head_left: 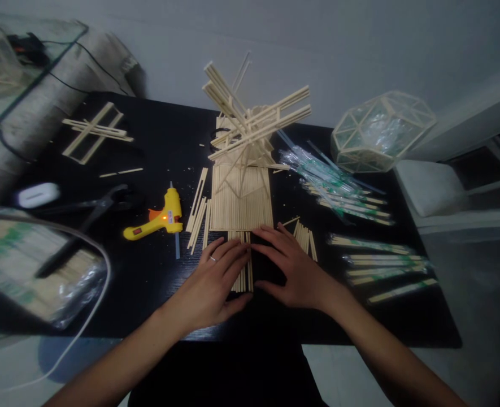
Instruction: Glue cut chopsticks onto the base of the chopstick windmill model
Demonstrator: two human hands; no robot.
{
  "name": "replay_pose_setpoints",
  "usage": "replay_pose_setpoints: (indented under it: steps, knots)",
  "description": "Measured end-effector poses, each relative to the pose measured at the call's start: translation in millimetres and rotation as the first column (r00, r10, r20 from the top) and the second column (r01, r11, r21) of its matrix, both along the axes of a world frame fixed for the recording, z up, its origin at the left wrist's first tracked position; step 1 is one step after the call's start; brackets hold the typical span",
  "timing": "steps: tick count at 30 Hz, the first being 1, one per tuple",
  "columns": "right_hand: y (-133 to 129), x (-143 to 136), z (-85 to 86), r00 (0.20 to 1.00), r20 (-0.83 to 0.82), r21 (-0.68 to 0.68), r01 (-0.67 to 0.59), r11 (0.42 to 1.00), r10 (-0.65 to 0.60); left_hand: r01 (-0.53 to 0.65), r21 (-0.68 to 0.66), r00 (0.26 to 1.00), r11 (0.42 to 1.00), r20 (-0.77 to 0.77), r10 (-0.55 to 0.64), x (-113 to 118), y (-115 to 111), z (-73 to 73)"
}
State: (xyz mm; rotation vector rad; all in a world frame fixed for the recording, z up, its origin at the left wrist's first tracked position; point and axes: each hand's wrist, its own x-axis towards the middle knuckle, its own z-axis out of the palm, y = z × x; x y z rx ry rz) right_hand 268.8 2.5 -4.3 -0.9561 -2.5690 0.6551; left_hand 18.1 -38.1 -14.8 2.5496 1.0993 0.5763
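Note:
A windmill-like model of pale sticks, with crossed blades (247,121) on top, stands on a flat stick panel (241,209) at the table's middle. Below the panel's near edge lies a row of parallel sticks (242,280). My left hand (218,277) rests over the left part of this row, fingers slightly spread, a ring on one finger. On the other side, my right hand (294,265) has its fingers apart, the tips at the row's right edge and near the panel's lower edge. Neither hand visibly grips anything.
A yellow glue gun (160,217) lies to the left, near loose sticks (196,220) and black pliers (101,206). A white case (38,195) and a bagged stick pack (33,265) are farther left. Wrapped stick bundles (343,186) and a faceted glass-like frame (383,133) are right.

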Motion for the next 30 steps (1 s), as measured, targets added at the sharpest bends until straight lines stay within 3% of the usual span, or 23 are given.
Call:
replay_pose_setpoints:
  steps: [10,30]
  knots:
    - [-0.3,1.1,-8.5,1.0,0.003,0.023,-0.009,1.0,0.009,-0.001,0.008,1.0,1.0,-0.003,0.001,-0.9,0.3,2.1]
    - [-3.8,-4.2,-8.7,0.999,0.007,0.025,0.031,0.999,-0.031,0.02,-0.017,0.999,1.0,-0.037,-0.021,-4.2,1.6,4.0]
